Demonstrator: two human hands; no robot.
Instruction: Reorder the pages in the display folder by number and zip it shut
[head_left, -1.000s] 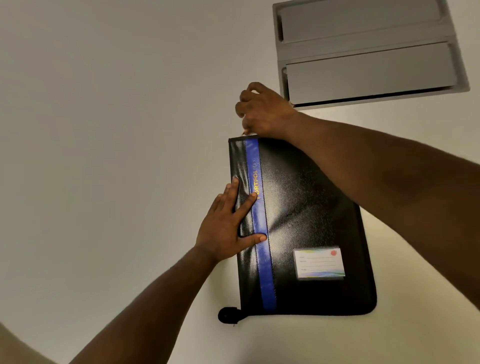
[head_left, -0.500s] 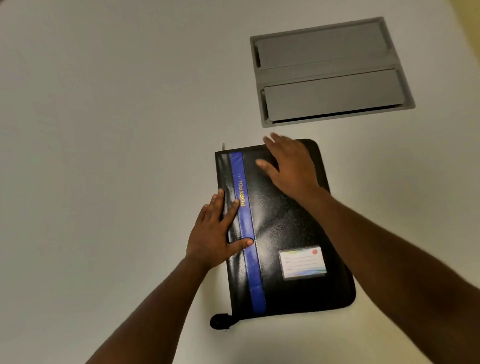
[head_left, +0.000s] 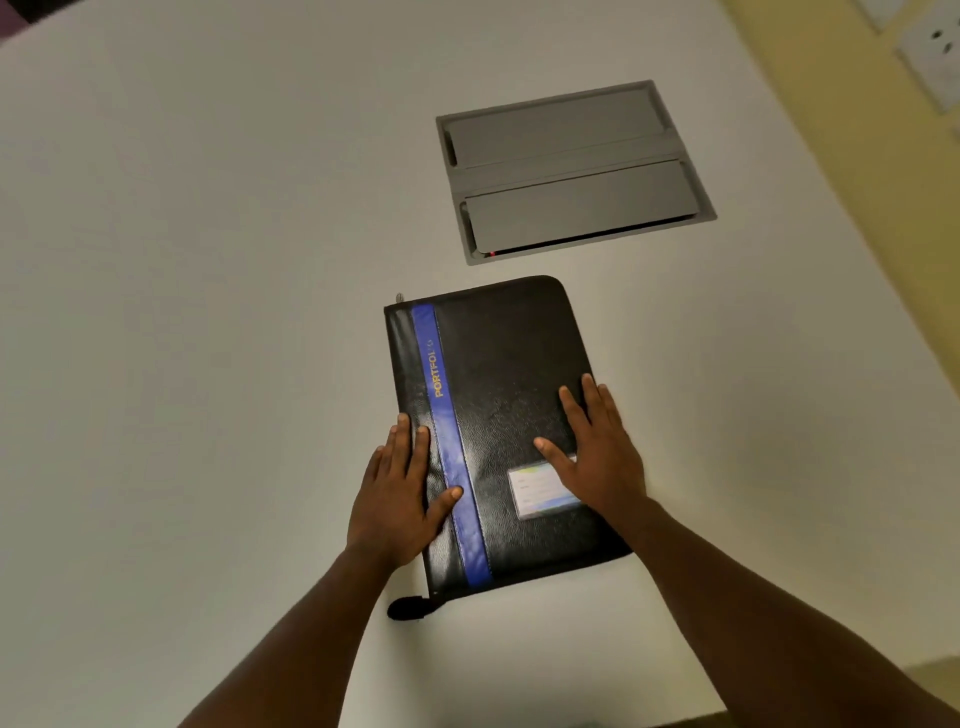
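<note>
A person's left hand (head_left: 402, 499) lies flat, fingers straight, on the near-left edge of the black display folder (head_left: 498, 395) on the white table (head_left: 208, 260); the right hand (head_left: 597, 457) presses flat beside its label (head_left: 540, 491). The folder appears zipped shut, the task apparently at its end: only lifting the hands away seems left.

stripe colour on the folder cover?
Blue, with yellow lettering, on the black folder; the stripe runs lengthwise near the spine. Head view.
</note>
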